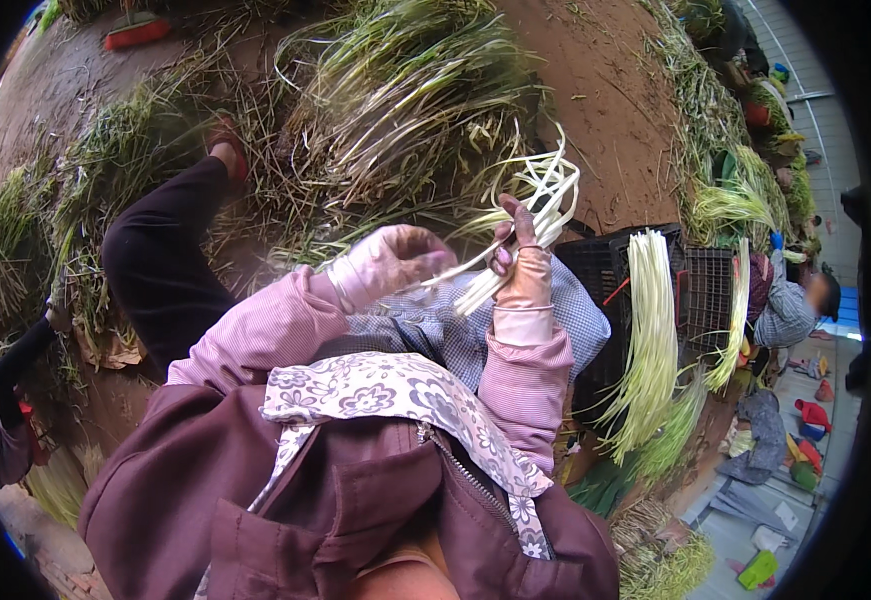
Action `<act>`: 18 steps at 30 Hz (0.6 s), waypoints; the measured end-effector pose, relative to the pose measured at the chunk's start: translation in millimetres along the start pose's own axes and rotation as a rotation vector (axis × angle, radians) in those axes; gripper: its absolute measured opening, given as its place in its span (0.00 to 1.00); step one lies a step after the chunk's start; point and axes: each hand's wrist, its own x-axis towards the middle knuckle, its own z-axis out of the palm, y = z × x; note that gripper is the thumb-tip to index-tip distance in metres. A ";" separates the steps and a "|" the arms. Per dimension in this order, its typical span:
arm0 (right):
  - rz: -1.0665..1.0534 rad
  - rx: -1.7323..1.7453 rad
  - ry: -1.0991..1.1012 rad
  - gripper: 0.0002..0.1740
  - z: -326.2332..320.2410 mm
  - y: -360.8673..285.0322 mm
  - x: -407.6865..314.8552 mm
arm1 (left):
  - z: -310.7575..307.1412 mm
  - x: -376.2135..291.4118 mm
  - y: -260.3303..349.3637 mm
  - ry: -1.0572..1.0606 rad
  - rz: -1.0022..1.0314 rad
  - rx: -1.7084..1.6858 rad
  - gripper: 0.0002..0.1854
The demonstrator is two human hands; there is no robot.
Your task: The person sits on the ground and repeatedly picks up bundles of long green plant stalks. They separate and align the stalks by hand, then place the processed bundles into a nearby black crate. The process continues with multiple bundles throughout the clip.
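Observation:
My right hand (pixel 523 259), in a soiled light glove, grips a small bunch of pale vegetable stalks (pixel 551 184). Their looped ends stick out above the fist and their cut-looking ends point down to the left. My left hand (pixel 401 259), also gloved and blurred, is curled just left of the bunch. One stalk (pixel 473 261) slants from the right hand towards its fingertips; whether they pinch it is unclear. Under both hands lies blue-and-white checked cloth (pixel 428 319) across my lap. Beyond them is a large heap of unsorted green stalks (pixel 405 112).
At right, black plastic crates (pixel 708 289) carry a long pale bundle (pixel 651 315) and a thinner one (pixel 735 315). A co-worker (pixel 788 307) sits beyond them. Another person's arm (pixel 22 352) reaches in at left. Plant litter (pixel 142 150) and a red broom head (pixel 136 34) lie on the earthen floor.

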 end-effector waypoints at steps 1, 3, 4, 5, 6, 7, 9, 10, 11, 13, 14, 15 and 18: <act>0.008 -0.033 0.047 0.22 0.3 0.4 -0.3 | -2.4 0.4 0.7 0.148 0.111 0.294 0.11; 0.014 -0.048 0.075 0.20 1.5 1.3 -0.7 | -14.3 -1.5 9.4 0.309 0.255 0.975 0.15; 0.019 -0.048 0.096 0.20 2.4 1.9 -0.6 | -13.4 -2.0 10.6 0.327 0.210 0.873 0.17; 0.020 -0.050 0.124 0.20 3.3 2.3 -0.7 | -13.5 -2.4 13.4 0.216 0.305 0.757 0.15; 0.013 -0.062 0.141 0.19 4.4 2.7 -0.4 | -9.4 -2.3 13.3 0.133 0.348 0.646 0.14; 0.018 -0.070 0.156 0.19 5.3 3.1 -0.5 | -4.6 -3.2 12.8 0.063 0.379 0.551 0.12; 0.003 -0.086 0.155 0.18 7.1 3.3 -0.4 | 9.9 2.1 7.5 0.132 0.387 0.737 0.15; 0.004 -0.096 0.158 0.17 7.9 3.3 -0.5 | 13.7 4.1 5.6 0.182 0.265 0.807 0.14; 0.008 -0.098 0.173 0.17 8.6 2.9 -0.6 | 17.4 5.7 2.8 0.204 0.219 0.876 0.13; 0.008 -0.090 0.184 0.17 10.3 2.1 -2.0 | 20.7 7.8 -1.0 0.225 0.192 0.750 0.13; 0.018 -0.083 0.206 0.16 11.4 1.5 -2.8 | 21.1 7.8 -2.2 0.193 0.192 0.694 0.13; 0.021 -0.092 0.190 0.16 12.6 1.0 -3.8 | 19.3 7.3 -2.0 0.188 0.121 0.659 0.13; 0.052 -0.140 0.190 0.17 16.7 -0.5 -6.0 | 16.4 4.2 0.4 0.119 0.162 0.579 0.15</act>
